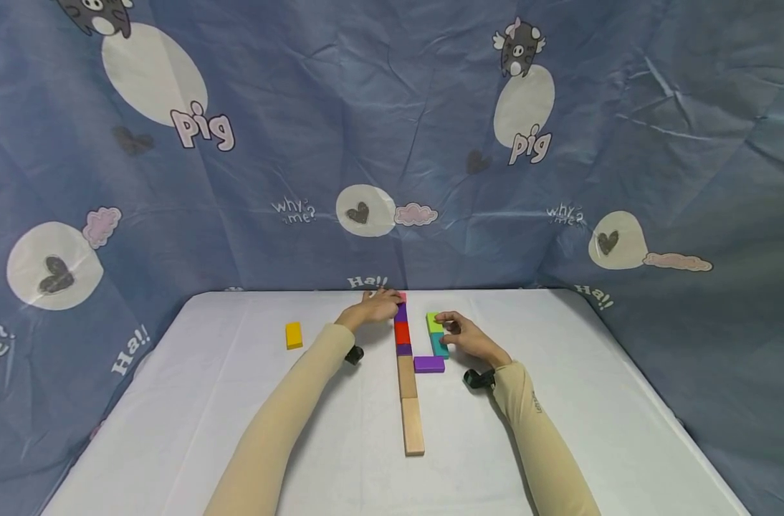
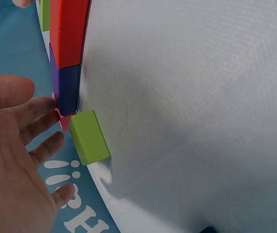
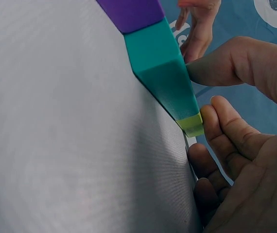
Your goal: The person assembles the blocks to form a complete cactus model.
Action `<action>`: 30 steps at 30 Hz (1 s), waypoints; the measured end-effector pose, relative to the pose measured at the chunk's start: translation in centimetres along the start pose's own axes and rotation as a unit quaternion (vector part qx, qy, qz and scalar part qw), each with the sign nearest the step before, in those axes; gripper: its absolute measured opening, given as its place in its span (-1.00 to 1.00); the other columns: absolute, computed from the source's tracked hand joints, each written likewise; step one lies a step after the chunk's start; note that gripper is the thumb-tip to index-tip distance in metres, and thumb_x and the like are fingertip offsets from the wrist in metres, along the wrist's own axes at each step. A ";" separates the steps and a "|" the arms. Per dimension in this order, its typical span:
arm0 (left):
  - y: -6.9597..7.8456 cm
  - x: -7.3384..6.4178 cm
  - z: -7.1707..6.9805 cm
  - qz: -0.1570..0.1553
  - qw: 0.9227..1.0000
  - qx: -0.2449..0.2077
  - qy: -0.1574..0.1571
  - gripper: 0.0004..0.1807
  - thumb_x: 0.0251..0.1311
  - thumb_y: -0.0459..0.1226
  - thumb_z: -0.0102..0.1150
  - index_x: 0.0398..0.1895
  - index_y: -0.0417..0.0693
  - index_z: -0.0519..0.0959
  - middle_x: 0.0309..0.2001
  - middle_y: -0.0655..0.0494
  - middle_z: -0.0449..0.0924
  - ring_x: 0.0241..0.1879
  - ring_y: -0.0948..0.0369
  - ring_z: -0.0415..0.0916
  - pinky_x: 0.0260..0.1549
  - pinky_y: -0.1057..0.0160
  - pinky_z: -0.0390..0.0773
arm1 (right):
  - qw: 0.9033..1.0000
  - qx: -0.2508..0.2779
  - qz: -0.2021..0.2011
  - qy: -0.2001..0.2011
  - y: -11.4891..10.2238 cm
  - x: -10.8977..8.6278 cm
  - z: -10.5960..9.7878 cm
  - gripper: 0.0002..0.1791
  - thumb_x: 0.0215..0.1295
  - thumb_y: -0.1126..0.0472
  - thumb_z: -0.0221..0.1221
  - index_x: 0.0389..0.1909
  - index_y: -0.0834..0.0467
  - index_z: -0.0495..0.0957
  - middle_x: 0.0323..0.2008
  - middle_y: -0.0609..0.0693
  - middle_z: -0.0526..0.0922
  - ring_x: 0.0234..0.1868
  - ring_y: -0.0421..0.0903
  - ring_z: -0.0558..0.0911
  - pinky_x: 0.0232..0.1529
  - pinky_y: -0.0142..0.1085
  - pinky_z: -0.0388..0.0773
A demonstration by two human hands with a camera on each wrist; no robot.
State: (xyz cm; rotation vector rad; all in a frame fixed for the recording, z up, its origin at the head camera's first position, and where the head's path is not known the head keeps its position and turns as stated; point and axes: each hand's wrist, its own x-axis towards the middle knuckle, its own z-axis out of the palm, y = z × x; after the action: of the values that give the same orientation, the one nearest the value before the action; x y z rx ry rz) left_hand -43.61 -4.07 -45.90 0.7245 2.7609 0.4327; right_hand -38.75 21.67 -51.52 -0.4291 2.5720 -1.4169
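Note:
My left hand (image 1: 380, 307) is at the far end of a straight row of blocks, fingers extended. In the left wrist view its fingertips touch or nearly touch a purple block (image 2: 69, 87) and a pink block (image 2: 64, 121). A green block (image 2: 90, 138) stands beside them, hidden in the head view. The row continues with a red block (image 1: 401, 332), a small purple piece (image 1: 404, 350) and two plain wooden blocks (image 1: 408, 377). At the second line, my right hand (image 1: 472, 340) rests its thumb against a teal block (image 3: 165, 73), its fingers loosely bent near a lime block (image 3: 191, 125).
A purple block (image 1: 429, 365) lies crosswise between the row and the teal block. A yellow block (image 1: 293, 335) lies apart on the left of the white table (image 1: 205, 430). Blue patterned cloth (image 1: 379, 129) hangs behind the table's far edge.

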 end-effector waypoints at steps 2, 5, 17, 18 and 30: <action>0.0 -0.1 0.0 0.003 1.000 0.000 0.002 -0.33 0.15 -0.21 -0.28 0.41 0.04 0.31 0.45 0.09 0.15 0.47 0.03 -0.04 0.32 -0.31 -0.19 | 1.000 0.000 0.005 0.002 0.0 0.1 0.0 -0.44 0.16 0.24 0.25 0.21 0.12 0.38 0.19 0.13 0.48 0.13 0.04 0.42 0.22 -0.03 0.29; 0.1 -0.2 -0.1 0.007 1.000 -0.001 0.003 -0.33 0.15 -0.20 -0.27 0.42 0.03 0.29 0.46 0.08 0.15 0.46 0.04 -0.03 0.32 -0.31 -0.19 | 1.000 0.003 0.009 0.002 -0.1 0.2 0.0 -0.45 0.16 0.26 0.25 0.21 0.10 0.39 0.18 0.12 0.48 0.13 0.04 0.42 0.23 -0.04 0.28; 0.0 -0.6 -0.2 0.006 1.000 -0.002 0.004 -0.33 0.16 -0.17 -0.27 0.42 0.01 0.29 0.47 0.06 0.13 0.48 0.02 -0.06 0.33 -0.30 -0.18 | 1.000 0.014 -0.009 -0.016 -0.3 -0.1 -0.1 -0.40 0.20 0.25 0.25 0.27 0.22 0.33 0.23 0.25 0.42 0.17 0.15 0.39 0.20 0.00 0.27; 0.0 -0.6 -0.2 0.007 1.000 -0.001 0.004 -0.34 0.17 -0.18 -0.28 0.42 0.00 0.29 0.47 0.05 0.13 0.48 0.02 -0.05 0.33 -0.30 -0.18 | 1.000 0.015 -0.009 -0.019 -0.3 -0.1 -0.1 -0.39 0.21 0.25 0.24 0.28 0.23 0.32 0.24 0.26 0.41 0.18 0.16 0.38 0.20 0.01 0.26; -0.1 -0.8 0.0 0.009 1.000 0.002 0.002 -0.36 0.19 -0.17 -0.23 0.39 -0.05 0.32 0.46 0.05 0.14 0.47 0.05 -0.03 0.33 -0.28 -0.14 | 1.000 0.016 0.001 -0.008 -0.4 -0.1 0.0 -0.43 0.16 0.25 0.26 0.22 0.14 0.38 0.20 0.17 0.46 0.13 0.07 0.41 0.19 -0.03 0.29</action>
State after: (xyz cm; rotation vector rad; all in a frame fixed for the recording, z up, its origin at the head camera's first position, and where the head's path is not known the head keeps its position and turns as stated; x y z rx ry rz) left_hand -42.97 -4.56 -45.84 0.7509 2.7606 0.4339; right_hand -38.59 21.55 -51.20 -0.4302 2.5321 -1.4464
